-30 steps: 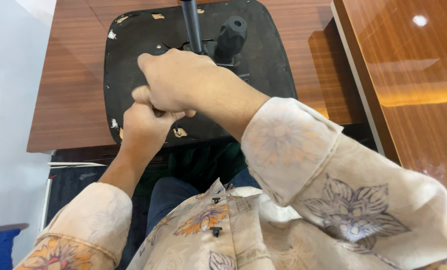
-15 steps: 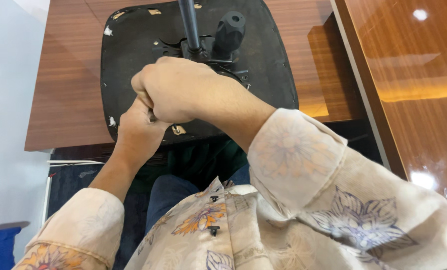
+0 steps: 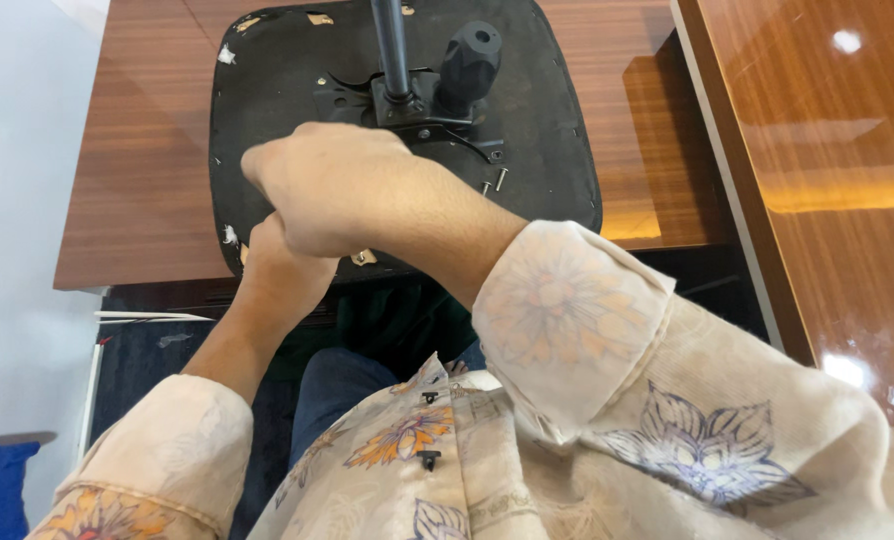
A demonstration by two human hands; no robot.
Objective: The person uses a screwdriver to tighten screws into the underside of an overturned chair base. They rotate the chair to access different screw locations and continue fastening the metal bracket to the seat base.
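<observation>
Head view: upturned black chair seat on wooden bench. Right hand curled in a fist over left hand at the seat's near edge; whatever the fingers clasp is hidden. Two loose screws lie just right.

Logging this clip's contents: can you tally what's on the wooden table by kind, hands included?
Upturned black chair seat: 1
Black mechanism plate with post: 1
Black knob: 1
Loose screws: 2
Hands, left hand under right hand: 2
Total: 7
</observation>
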